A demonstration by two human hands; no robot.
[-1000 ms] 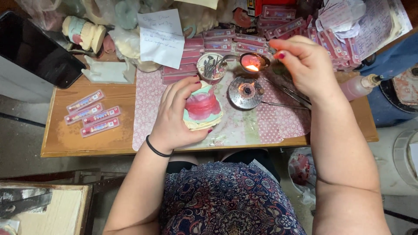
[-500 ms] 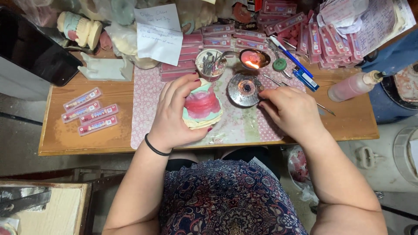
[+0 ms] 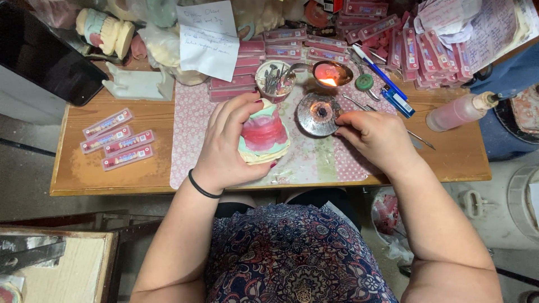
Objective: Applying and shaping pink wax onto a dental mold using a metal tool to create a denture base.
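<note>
I see the left hand wrapped around the pink wax denture model, held on the patterned mat. Right hand fingers pinch a thin metal tool beside the round burner; a spoon flames behind.

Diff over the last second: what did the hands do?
The right hand came down from above the flame to the mat, its fingertips now by the round metal burner. The left hand kept gripping the pink wax model. Everything else on the table stayed put.
</note>
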